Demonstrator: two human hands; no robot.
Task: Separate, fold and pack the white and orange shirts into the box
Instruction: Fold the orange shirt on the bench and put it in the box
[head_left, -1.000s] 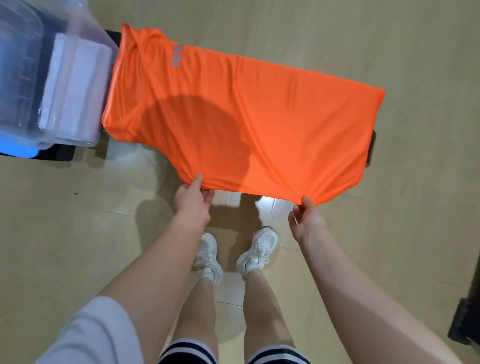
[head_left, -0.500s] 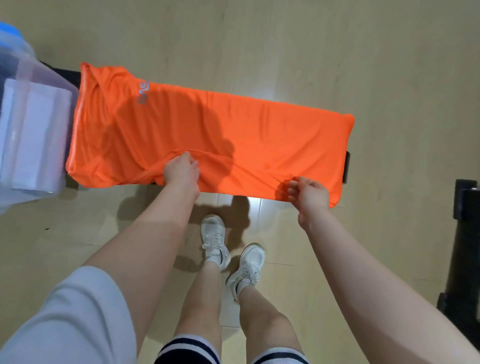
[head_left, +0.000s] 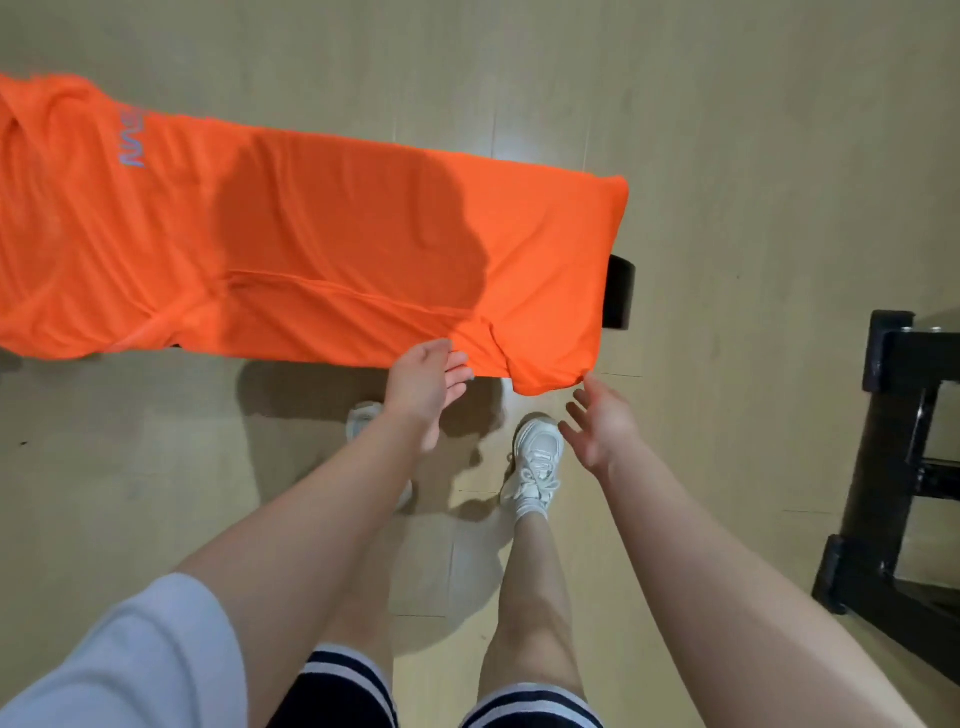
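The orange shirt (head_left: 311, 244) lies stretched over a low black bench, its near edge folded up onto itself and its logo at the far left. My left hand (head_left: 426, 384) hovers open at the shirt's near edge, fingers straight and holding nothing. My right hand (head_left: 597, 423) is open too, fingers spread just below the shirt's hanging right corner, and it does not grip the cloth. The white shirt and the box are out of view.
One black end of the bench (head_left: 621, 291) sticks out past the shirt on the right. A black stand (head_left: 893, 467) sits on the wooden floor at the right edge. My feet in white sneakers (head_left: 537, 457) stand just before the bench.
Both hands have let go of the shirt's near edge after folding it up onto the bench and now hang open. The view has shifted right, and the box has left the frame.
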